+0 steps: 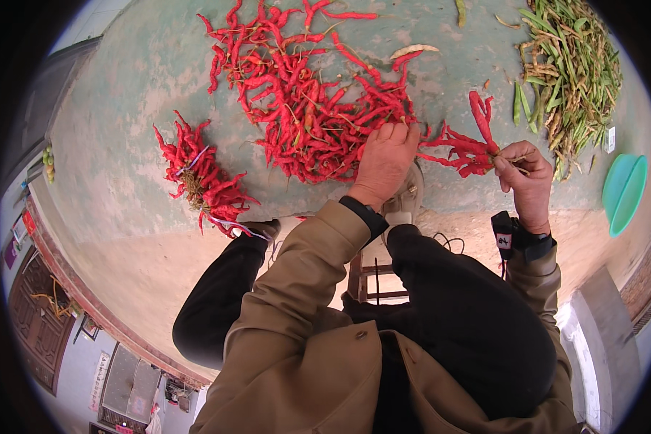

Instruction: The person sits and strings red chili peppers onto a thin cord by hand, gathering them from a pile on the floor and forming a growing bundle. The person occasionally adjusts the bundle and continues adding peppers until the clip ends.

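The right hand (526,173) pinches a red chili bunch (474,147) by its stems, right of the chili heap (312,141); level stem ends steady it. The left hand (388,158) curls at the heap's edge, its hold hidden.

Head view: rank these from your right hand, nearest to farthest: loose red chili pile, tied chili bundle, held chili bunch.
1. Held chili bunch: in the grip of the right hand.
2. Loose red chili pile: to that hand's left.
3. Tied chili bundle: farther left, beyond the pile.
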